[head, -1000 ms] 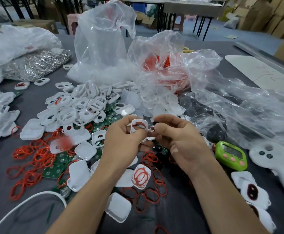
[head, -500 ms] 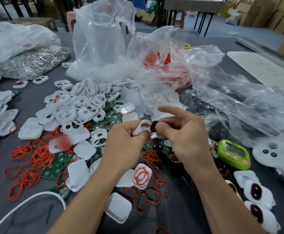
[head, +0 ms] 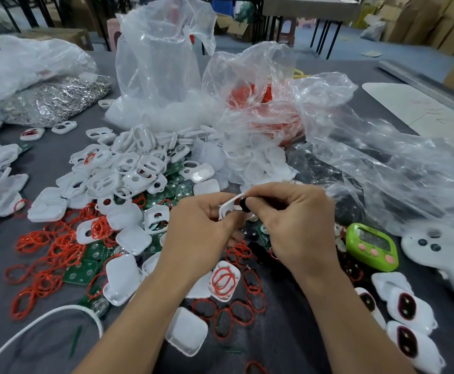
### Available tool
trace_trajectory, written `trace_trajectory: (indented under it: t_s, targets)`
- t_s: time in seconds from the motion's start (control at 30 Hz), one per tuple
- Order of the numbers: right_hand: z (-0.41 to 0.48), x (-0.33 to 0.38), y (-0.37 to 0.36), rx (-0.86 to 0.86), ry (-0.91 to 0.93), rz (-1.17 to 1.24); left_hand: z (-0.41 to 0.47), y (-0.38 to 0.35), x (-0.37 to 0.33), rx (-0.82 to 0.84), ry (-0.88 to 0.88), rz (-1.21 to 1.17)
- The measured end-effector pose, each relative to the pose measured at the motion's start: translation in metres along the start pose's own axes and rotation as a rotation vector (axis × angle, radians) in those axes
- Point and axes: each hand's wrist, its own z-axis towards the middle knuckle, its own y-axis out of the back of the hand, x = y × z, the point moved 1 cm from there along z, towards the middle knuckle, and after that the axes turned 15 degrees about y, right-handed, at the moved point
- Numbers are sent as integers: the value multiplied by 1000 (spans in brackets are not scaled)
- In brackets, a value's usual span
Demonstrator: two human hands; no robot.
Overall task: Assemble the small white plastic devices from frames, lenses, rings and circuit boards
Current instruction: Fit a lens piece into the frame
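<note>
My left hand [head: 201,233] grips a small white plastic frame [head: 227,206] above the table's middle. My right hand [head: 296,225] pinches a black round lens [head: 244,205] against that frame's upper right edge. Both hands touch around the frame, which is partly hidden by fingers. A heap of white frames [head: 128,168] lies behind and left. Red rings [head: 50,249] are scattered at the left and below the hands. Green circuit boards [head: 81,273] lie among them. Three assembled devices [head: 409,309] with dark lenses sit at the lower right.
Clear plastic bags [head: 163,76] stand behind the heap, one holding red rings [head: 258,101]. A green timer [head: 371,249] and a white controller [head: 441,255] lie to the right. A bag of metal parts [head: 53,101] sits far left. White covers [head: 124,282] lie near my forearms.
My right hand brought a black lens up to the frame and closed its fingers on it. The left hand tilted the frame toward the right hand.
</note>
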Motion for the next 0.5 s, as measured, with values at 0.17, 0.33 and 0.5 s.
trace_trajectory:
  t_s: [0.17,0.33,0.5]
  targets:
    - [-2,1,0,16,75,-68,0,-1,0,17,1,-71]
    - [-6,5,-8,-55,170,-214,-1,-2,-3,23,42,-196]
    - [-4,3,-10,-102,20,-148,-2,-3,-6,8,70,-337]
